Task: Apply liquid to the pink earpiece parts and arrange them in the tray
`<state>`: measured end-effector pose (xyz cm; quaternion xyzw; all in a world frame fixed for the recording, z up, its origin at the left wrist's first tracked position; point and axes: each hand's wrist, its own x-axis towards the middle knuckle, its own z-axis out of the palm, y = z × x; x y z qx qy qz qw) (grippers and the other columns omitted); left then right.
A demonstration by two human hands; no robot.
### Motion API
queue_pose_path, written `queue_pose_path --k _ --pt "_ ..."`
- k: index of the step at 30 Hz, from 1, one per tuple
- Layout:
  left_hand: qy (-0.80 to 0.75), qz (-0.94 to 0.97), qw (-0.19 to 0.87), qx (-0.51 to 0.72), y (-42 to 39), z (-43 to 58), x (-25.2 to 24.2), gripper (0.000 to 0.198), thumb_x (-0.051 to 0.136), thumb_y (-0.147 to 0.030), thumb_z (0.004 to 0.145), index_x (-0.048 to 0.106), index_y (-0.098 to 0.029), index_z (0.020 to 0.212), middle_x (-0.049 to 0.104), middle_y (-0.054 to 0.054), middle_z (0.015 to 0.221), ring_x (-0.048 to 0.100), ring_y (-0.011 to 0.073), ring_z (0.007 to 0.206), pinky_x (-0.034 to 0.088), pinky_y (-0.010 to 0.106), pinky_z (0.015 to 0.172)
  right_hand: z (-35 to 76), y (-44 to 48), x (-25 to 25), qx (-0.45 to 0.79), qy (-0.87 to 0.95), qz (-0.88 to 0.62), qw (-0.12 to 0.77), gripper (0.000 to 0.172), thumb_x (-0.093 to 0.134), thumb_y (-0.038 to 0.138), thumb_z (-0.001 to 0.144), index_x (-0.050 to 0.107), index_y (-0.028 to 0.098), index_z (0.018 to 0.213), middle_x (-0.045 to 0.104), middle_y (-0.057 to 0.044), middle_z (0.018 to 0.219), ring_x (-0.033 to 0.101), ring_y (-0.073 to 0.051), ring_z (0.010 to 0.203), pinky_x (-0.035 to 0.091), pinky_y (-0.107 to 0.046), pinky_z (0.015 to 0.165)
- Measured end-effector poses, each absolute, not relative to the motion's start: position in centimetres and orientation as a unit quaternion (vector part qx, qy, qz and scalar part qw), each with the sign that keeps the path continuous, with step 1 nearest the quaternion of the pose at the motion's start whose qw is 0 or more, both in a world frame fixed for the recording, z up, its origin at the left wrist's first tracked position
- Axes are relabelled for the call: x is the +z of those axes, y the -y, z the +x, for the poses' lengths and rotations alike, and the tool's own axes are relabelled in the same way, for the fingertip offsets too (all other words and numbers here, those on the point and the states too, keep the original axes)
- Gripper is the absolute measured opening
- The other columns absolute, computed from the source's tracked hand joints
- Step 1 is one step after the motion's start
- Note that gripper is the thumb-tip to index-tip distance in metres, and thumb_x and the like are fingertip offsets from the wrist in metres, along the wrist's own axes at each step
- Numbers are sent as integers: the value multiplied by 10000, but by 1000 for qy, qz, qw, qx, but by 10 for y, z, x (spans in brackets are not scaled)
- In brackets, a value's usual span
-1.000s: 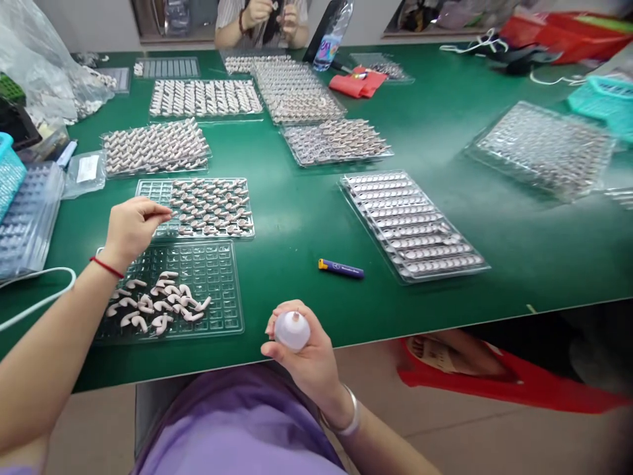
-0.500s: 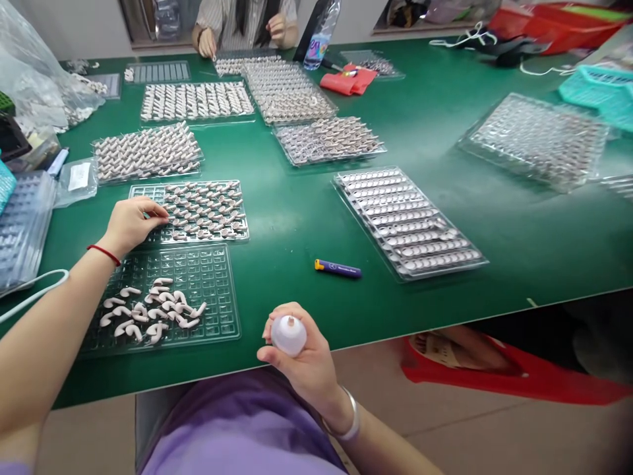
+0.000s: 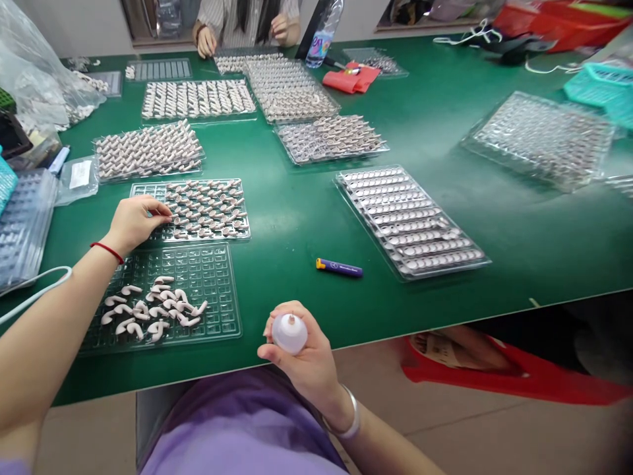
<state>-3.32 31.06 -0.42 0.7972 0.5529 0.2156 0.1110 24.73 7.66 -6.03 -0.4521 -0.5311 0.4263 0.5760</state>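
Apparently, the left hand (image 3: 136, 221) has settled a little lower and closer since one second ago: its thumb and forefinger, pressed nearly together, are now at the left edge of the small stemmed pieces (image 3: 208, 210). These pieces lie in rows in the upper tray (image 3: 148, 190). I judge that the work is now at this border, beside the transparent cells. Whether the fingers pinch one piece, I cannot tell.

The right hand (image 3: 316, 369) did not change; it grasps a round, whitish bottle (image 3: 290, 334), with the tip turned upward, just in front of the table edge. Across the green table (image 3: 287, 204), a co-worker's hand (image 3: 206, 41) has come down to a far tray, while the other hand (image 3: 279, 28) stays raised.

Nearer to the person is the lower tray (image 3: 220, 277), with curved pieces (image 3: 168, 300) in a loose heap. The left forearm (image 3: 74, 316) passes over its left side and hides this part — so a low movement could perhaps disturb the heap. A purple lighter-like object (image 3: 339, 268) lies to the right — well apart from the left hand — and beyond it is a tray holding rows of round white parts (image 3: 405, 218).
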Motion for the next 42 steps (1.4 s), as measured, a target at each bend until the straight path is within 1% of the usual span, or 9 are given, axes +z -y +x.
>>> queue_pose_path --k 12,17,21,24,26,28,34,38,42 --pt "-544 799 110 231 -307 -35 1 220 627 -425 733 731 -231 746 697 27 848 623 177 755 491 274 711 248 -76 -63 425 533 -450 577 346 790 400 782 552 242 979 511 -2 859 522 -148 701 473 -287 589" --pt "-544 781 113 285 -268 -19 20 248 647 -447 762 741 -219 791 680 33 834 591 162 685 489 284 646 248 -76 -62 429 532 -448 576 336 791 388 785 554 252 982 513 -4 864 525 -150 701 472 -290 588" --pt "-503 832 150 180 -222 -5 26 225 607 -432 826 723 -246 775 696 10 791 615 171 691 470 297 646 248 -76 -62 435 528 -444 579 326 795 365 784 557 255 979 512 1 863 525 -146 700 467 -285 592" --pt "-516 840 95 139 -214 -7 23 257 529 -400 878 721 -235 835 708 38 867 636 207 789 466 324 703 248 -76 -62 434 531 -440 580 322 795 365 784 564 253 979 517 0 868 526 -145 702 466 -283 597" --pt "-550 818 40 161 -227 -11 21 283 488 -392 896 722 -233 899 706 59 930 633 232 873 467 340 753 247 -76 -62 428 536 -441 579 321 789 381 786 567 251 979 523 -1 863 529 -146 699 467 -283 597" --pt "-582 793 4 180 -248 -15 19 291 482 -405 895 723 -244 920 704 61 926 623 244 917 466 345 776 247 -77 -61 421 537 -446 579 321 786 393 787 568 249 974 531 -1 857 530 -146 692 469 -283 597" --pt "-614 773 -2 160 -288 -18 14 198 631 -425 770 680 -247 700 688 49 786 606 238 770 460 343 662 247 -77 -60 412 534 -453 583 314 776 411 794 573 243 965 535 -7 853 537 -149 689 473 -284 588" --pt "-605 780 -1 160 -290 -16 11 174 639 -404 755 659 -254 667 686 48 754 596 232 733 446 342 614 248 -77 -60 422 535 -446 581 305 775 397 799 574 256 979 521 -3 857 533 -149 689 470 -286 582" --pt "-599 786 5 156 -293 -17 10 214 644 -424 749 640 -253 621 690 47 734 593 231 714 434 343 589 248 -77 -60 422 532 -446 583 304 769 406 802 573 257 980 518 -4 858 531 -151 685 469 -290 579"
